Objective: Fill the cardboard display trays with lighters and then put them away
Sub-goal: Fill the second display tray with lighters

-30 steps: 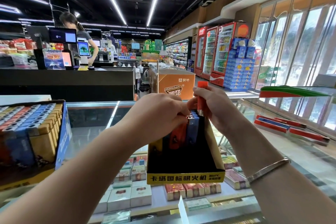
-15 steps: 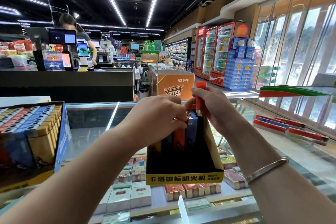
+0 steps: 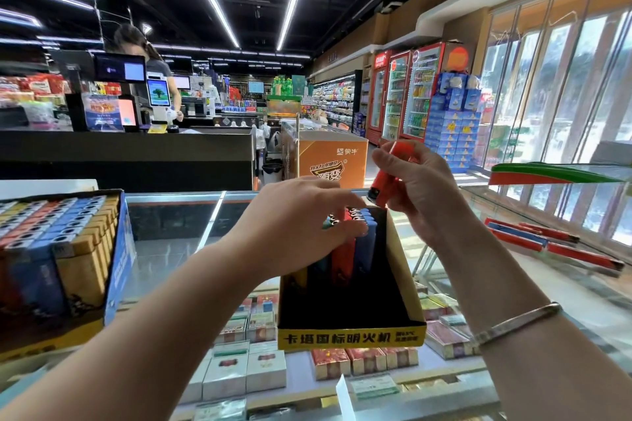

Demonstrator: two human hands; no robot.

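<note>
Orange lighter [image 3: 390, 174] tilted head-down in the right hand [image 3: 424, 195], fingers pinching it just above the yellow-fronted cardboard tray [image 3: 352, 337] on the glass bench [image 3: 171, 249], left hand [image 3: 294, 225] with relaxed fingers resting on upright lighters [image 3: 349, 249] at the tray's back

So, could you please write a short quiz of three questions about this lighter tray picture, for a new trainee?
1. True or false: the right hand holds an orange lighter above the yellow cardboard display tray.
2. Where do the lighters in the tray stand?
A. at the far end
B. at the near end
C. across the whole tray
3. Fill in: the left hand rests its fingers on the ____ of the standing lighters.

Key
1. true
2. A
3. tops
</note>
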